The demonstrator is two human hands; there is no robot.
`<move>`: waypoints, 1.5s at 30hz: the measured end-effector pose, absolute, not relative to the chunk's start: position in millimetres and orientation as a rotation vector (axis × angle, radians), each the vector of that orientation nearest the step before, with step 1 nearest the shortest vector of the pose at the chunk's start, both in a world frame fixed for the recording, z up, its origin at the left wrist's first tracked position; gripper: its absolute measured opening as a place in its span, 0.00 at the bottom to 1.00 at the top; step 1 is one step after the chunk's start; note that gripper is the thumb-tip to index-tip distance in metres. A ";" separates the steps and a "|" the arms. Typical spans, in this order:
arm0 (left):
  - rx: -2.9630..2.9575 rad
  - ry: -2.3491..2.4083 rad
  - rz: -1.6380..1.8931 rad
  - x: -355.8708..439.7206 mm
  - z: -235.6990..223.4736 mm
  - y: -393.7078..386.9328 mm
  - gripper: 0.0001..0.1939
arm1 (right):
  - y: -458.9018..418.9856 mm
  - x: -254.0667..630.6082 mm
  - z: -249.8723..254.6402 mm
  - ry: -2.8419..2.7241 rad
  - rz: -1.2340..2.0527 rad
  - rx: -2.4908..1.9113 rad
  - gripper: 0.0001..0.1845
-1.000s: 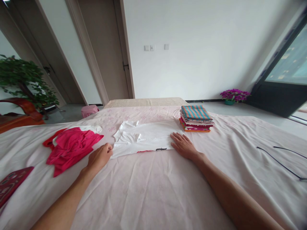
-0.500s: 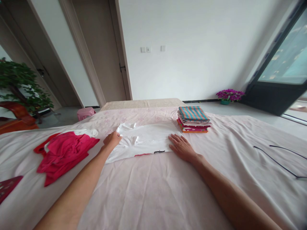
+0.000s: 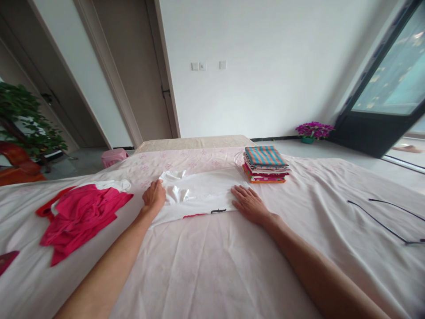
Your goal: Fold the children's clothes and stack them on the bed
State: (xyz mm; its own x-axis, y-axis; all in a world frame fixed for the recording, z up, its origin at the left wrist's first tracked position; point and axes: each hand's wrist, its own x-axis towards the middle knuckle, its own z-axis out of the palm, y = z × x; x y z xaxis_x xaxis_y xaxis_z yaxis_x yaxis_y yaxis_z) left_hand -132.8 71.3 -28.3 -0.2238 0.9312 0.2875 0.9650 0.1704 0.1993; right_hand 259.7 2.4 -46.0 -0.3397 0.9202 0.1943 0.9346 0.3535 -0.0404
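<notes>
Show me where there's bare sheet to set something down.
Bare sheet lies between the forearms, nearer than the white shirt, and between the folded stack and the glasses. It's crowded where the left hand, shirt, right hand and stack run close together, and at the red clothes.

I can read no word, brand or number here. On the white garment [image 3: 207, 188], a thin black mark [image 3: 218, 211] runs along the edge nearest me; I cannot make it out as any letter. The red strip [image 3: 194, 215] just left of it gives me nothing legible either.
</notes>
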 end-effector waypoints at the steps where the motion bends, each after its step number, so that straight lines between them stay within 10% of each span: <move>1: -1.923 -2.261 -0.534 -129.3 -25.7 68.6 0.19 | 2.3 259.5 -45.8 -2.428 -0.116 -1.688 0.31; 27: -2.218 -2.160 -0.664 -57.6 -28.1 52.1 0.07 | 1.4 258.3 -42.7 -2.427 -0.110 -1.699 0.31; 45: -2.189 -2.186 -0.369 -118.4 -47.3 39.7 0.28 | 4.1 261.4 -47.6 -2.436 -0.107 -1.677 0.31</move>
